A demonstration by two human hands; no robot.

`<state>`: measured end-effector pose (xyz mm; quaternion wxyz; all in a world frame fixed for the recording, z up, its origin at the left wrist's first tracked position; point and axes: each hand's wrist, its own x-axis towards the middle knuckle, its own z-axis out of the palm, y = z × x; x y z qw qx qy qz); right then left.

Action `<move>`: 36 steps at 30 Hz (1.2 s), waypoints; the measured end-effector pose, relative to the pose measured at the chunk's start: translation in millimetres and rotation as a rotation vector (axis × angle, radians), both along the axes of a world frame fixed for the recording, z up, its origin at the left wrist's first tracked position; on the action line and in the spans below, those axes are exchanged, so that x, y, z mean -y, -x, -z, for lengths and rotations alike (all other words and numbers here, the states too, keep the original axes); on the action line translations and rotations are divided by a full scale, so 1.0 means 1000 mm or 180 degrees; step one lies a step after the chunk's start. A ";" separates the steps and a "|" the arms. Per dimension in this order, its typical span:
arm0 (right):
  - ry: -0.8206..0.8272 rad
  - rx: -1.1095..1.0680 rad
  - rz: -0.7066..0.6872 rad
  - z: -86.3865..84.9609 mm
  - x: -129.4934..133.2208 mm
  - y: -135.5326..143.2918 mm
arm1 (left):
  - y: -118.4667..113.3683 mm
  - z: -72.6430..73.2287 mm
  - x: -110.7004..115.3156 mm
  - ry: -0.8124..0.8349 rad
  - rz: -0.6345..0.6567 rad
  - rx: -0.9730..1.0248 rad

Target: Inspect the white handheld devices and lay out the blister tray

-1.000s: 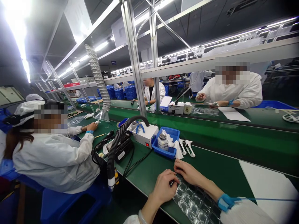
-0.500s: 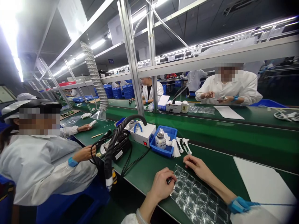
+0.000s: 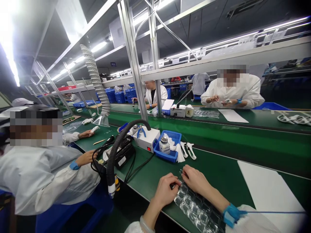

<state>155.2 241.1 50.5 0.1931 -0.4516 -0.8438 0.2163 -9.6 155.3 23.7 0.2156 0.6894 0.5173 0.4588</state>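
A clear plastic blister tray with rows of pockets lies on the green bench in front of me, tilted towards the lower right. My left hand is at its near left edge, fingers curled in a pinch; a dark spot shows between thumb and fingers, too small to name. Close beside it, my right hand bends its fingers down over the tray's far corner. Its fingertips are partly hidden, so what they hold cannot be made out. The right forearm covers part of the tray.
A blue bin holds a bottle and white cloths. White plastic parts lie beside it. Left stand a white box and a black hose. White sheets lie right. A co-worker sits at left.
My right hand has moved left and down onto the tray's far corner, close to my left hand. The left hand stays in its pinch. The view has shifted slightly.
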 end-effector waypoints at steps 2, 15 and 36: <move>0.0118 -0.0073 -0.0060 0.002 -0.008 -0.006 | 0.000 0.000 0.000 -0.0007 0.0012 0.0008; 0.0964 -0.0799 -0.0355 -0.009 -0.007 -0.057 | 0.001 -0.004 -0.002 0.0119 -0.0093 0.0162; 0.0692 0.0002 -0.0318 -0.003 0.044 -0.086 | 0.003 0.003 -0.009 0.0551 -0.0320 0.0581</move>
